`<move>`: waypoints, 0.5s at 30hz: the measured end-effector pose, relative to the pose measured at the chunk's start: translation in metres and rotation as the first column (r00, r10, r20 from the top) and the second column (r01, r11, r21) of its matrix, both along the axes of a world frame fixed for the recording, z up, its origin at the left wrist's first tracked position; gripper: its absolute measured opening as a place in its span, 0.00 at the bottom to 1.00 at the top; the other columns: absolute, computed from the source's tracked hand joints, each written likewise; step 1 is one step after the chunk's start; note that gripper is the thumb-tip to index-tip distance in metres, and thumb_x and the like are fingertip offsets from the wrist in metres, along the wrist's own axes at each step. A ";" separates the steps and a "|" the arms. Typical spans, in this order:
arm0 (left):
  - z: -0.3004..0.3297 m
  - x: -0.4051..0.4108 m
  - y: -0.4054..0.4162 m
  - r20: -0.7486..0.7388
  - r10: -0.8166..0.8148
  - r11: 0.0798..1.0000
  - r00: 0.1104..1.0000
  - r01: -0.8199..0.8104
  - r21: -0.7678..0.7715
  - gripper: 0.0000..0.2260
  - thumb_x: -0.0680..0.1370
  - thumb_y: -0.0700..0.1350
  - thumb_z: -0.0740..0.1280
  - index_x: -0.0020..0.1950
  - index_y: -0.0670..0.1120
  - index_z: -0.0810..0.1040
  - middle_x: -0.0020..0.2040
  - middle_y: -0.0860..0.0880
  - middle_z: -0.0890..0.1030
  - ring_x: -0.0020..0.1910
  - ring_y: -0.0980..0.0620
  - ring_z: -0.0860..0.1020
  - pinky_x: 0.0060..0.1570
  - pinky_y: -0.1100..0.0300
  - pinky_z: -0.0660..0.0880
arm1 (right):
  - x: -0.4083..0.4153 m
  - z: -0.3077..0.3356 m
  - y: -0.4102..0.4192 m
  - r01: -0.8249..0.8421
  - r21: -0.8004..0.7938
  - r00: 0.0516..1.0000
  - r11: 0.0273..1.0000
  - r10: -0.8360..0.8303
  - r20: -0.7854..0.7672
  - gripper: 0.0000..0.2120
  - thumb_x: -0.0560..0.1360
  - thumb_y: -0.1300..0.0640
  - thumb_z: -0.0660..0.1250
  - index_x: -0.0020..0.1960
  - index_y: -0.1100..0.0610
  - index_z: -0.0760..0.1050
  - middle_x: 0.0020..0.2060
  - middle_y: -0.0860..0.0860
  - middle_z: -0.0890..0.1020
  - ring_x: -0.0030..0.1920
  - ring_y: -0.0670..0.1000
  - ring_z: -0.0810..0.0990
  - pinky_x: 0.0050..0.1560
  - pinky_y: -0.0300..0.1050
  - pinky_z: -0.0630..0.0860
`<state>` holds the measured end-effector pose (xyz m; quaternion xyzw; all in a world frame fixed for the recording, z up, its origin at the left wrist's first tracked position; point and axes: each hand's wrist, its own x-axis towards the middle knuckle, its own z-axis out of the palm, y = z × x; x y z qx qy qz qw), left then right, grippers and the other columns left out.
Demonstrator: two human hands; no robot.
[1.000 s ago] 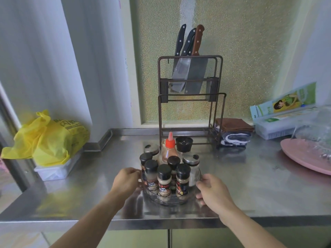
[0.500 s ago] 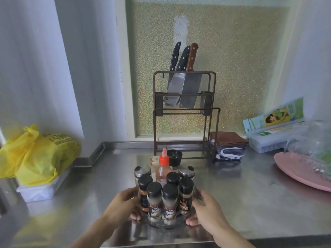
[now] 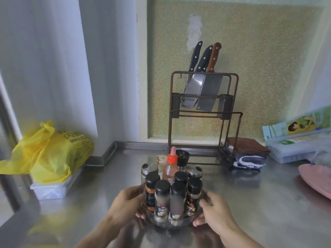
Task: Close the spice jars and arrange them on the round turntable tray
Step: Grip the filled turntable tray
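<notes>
Turntable tray (image 3: 172, 223): clear, round — at the near edge of the steel counter (image 3: 259, 203).
Contents: capped spice jars (image 3: 162, 199), a red-capped squeeze bottle (image 3: 171, 167), shakers behind.
Left hand (image 3: 125, 206): fingers curled round the tray's left rim.
Right hand (image 3: 216, 212): fingers curled round the right rim — likely steadying the load.

soft daylight fills my view, brightest through the frosted window (image 3: 232, 72) behind the knife rack (image 3: 204, 119) and on the white wall at left. the steel table (image 3: 259, 203) throws back hazy glare and smeared reflections. my wide lens bends the edges, stretching the yellow bag (image 3: 48, 151) and pink plate (image 3: 317, 181). the whole frame is slightly soft; both forearms blur at the bottom.
</notes>
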<state>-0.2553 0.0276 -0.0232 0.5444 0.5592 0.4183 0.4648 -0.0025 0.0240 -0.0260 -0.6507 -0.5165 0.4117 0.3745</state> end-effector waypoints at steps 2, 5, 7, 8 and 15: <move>0.001 -0.015 0.009 -0.024 0.018 1.000 1.000 -0.018 0.009 0.15 0.79 0.35 0.61 0.48 0.46 0.87 0.38 0.36 0.85 0.30 0.47 0.80 0.34 0.58 0.75 | -0.016 -0.002 0.014 -0.022 0.001 1.000 1.000 0.022 0.001 0.14 0.84 0.63 0.56 0.50 0.48 0.76 0.32 0.56 0.88 0.32 0.61 0.88 0.50 0.59 0.85; 0.003 -0.043 0.027 -0.061 0.050 0.999 0.997 -0.049 0.011 0.16 0.78 0.34 0.60 0.48 0.46 0.87 0.36 0.41 0.85 0.30 0.48 0.79 0.35 0.59 0.74 | -0.045 -0.002 0.040 -0.053 0.012 0.998 0.998 0.054 -0.017 0.13 0.85 0.62 0.56 0.48 0.50 0.76 0.36 0.55 0.89 0.32 0.62 0.88 0.52 0.61 0.84; 0.009 -0.061 0.042 -0.073 0.084 0.996 0.994 -0.083 0.024 0.17 0.78 0.33 0.59 0.47 0.46 0.87 0.39 0.38 0.85 0.30 0.48 0.78 0.36 0.57 0.75 | -0.065 0.000 0.062 -0.073 0.021 0.997 0.997 0.074 -0.023 0.13 0.85 0.62 0.56 0.48 0.51 0.75 0.39 0.55 0.88 0.33 0.62 0.88 0.52 0.61 0.84; 0.012 -0.070 0.052 -0.073 0.107 0.994 0.992 -0.105 0.033 0.18 0.78 0.32 0.59 0.46 0.46 0.87 0.40 0.37 0.85 0.30 0.48 0.78 0.37 0.57 0.75 | -0.075 0.001 0.075 -0.087 0.026 0.996 0.996 0.088 -0.023 0.12 0.85 0.62 0.56 0.50 0.52 0.76 0.41 0.55 0.88 0.33 0.61 0.88 0.53 0.62 0.84; 0.023 -0.113 0.136 -0.063 0.243 0.969 0.968 -0.239 0.062 0.18 0.77 0.29 0.56 0.48 0.41 0.85 0.35 0.40 0.82 0.25 0.49 0.75 0.27 0.62 0.72 | -0.133 0.010 0.170 -0.127 0.063 0.992 0.990 0.128 -0.008 0.10 0.85 0.59 0.55 0.58 0.52 0.75 0.46 0.54 0.87 0.31 0.58 0.88 0.51 0.61 0.85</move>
